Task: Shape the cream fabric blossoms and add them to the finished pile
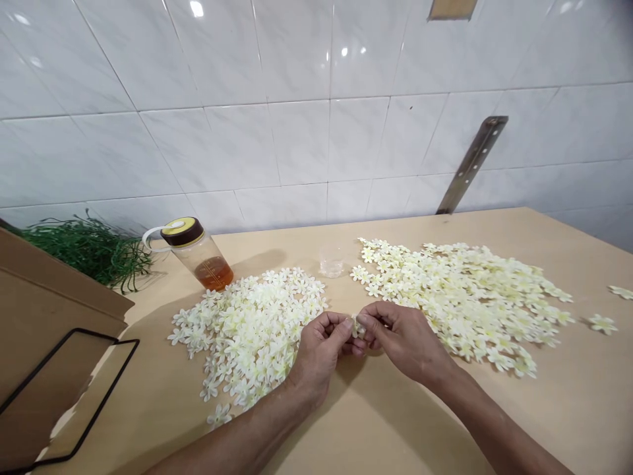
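Observation:
Between my two hands is a small pale artificial flower (355,325), pinched at the fingertips. My left hand (321,349) has thumb and forefinger closed on one side of it. From the other side my right hand (403,333) grips it the same way, its fingers curled. The fingers partly cover the flower. A heap of white flowers (262,323) lies just left of my left hand. Beyond my right hand spreads a wider pile of creamier yellow flowers (469,290).
Behind the hands stands a small clear cup (331,264). A bottle of amber liquid (214,267) sits behind the left heap. Green artificial stems (89,247), a cardboard box (54,330) and a black wire frame (106,396) are at left. A metal bracket (472,165) stands against the tiled wall.

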Demonstrator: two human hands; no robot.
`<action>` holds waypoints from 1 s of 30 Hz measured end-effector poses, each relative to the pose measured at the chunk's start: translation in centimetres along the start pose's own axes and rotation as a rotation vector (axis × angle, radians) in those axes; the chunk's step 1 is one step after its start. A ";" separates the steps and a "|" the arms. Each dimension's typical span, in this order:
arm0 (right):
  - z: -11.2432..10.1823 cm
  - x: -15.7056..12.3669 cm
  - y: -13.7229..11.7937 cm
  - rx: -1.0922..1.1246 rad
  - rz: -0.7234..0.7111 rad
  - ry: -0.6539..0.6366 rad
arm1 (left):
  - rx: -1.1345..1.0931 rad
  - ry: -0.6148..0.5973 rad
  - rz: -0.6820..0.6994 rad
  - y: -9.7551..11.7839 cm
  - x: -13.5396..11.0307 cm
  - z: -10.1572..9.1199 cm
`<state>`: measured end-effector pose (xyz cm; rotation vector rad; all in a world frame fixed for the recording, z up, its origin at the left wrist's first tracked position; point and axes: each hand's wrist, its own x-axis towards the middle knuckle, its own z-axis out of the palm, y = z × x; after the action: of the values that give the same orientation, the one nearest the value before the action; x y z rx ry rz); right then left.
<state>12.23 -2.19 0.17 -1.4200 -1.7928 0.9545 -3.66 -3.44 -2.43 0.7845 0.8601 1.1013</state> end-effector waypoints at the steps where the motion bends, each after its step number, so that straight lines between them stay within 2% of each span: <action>1: 0.0 0.1 0.1 0.067 0.047 -0.025 | 0.005 0.004 0.004 -0.1 0.1 -0.1; 4: -0.1 0.3 0.3 0.236 0.147 -0.072 | 0.011 0.024 0.007 -0.3 0.2 -0.2; 10: -0.3 0.6 0.7 0.443 0.213 -0.100 | 0.024 0.033 0.004 -0.5 0.3 -0.3; 21: -0.4 0.6 0.6 0.676 0.277 -0.112 | 0.090 0.023 -0.017 -0.2 0.1 -0.4; 30: -1.0 0.8 0.6 0.895 0.355 -0.146 | 0.053 0.021 -0.025 -0.5 0.2 -0.4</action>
<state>13.24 -1.18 0.25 -1.0825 -0.9527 1.7857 -3.73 -3.33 -3.07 0.8054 0.9184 1.0699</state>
